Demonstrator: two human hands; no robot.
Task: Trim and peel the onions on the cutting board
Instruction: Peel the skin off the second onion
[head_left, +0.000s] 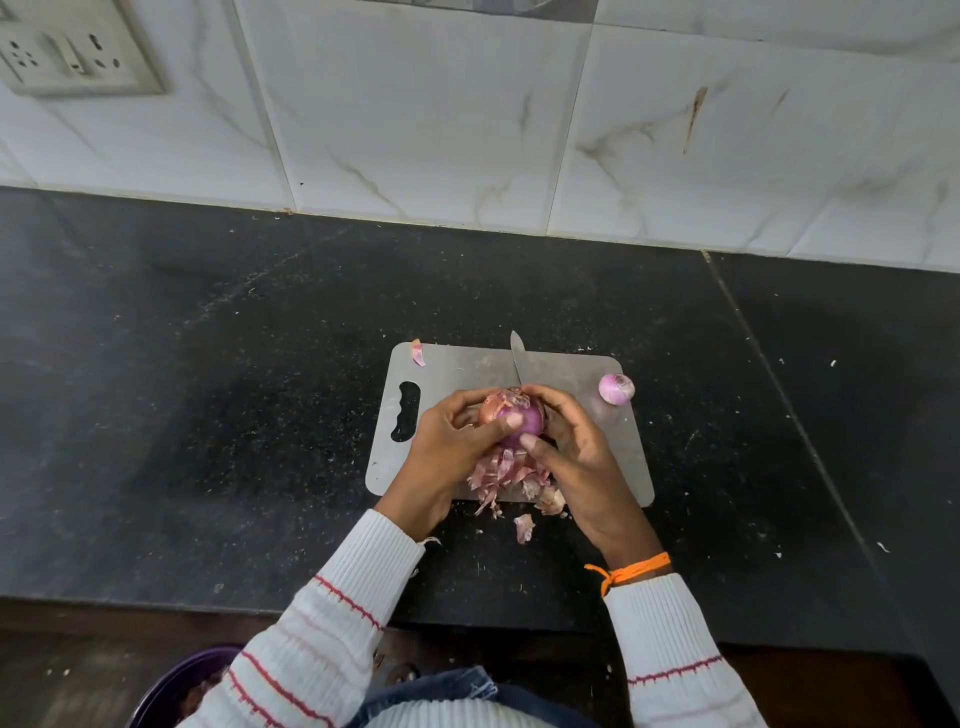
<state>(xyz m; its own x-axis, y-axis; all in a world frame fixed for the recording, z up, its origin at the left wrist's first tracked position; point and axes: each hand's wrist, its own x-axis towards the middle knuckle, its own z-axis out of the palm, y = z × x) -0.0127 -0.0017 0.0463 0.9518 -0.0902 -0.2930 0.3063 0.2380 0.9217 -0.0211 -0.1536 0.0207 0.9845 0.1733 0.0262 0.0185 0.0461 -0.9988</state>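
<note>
Head view: onion (522, 418) between both hands, mid-cutting board (452, 371).

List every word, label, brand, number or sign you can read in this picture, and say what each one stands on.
None can be read.
Cutting board: no print shows.
Knife: no mark shows on the blade.
Switch and socket plate on the wall: no lettering can be made out.
Striped sleeves: stripes only.

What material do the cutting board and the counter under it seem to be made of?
The cutting board looks like thin metal, probably stainless steel: grey, matte, with soft reflections and a cut-out handle slot. Grey plastic is not excluded. The counter looks like polished black stone, perhaps granite: dark, finely speckled, with a dull sheen and a straight joint line on the right.
</note>
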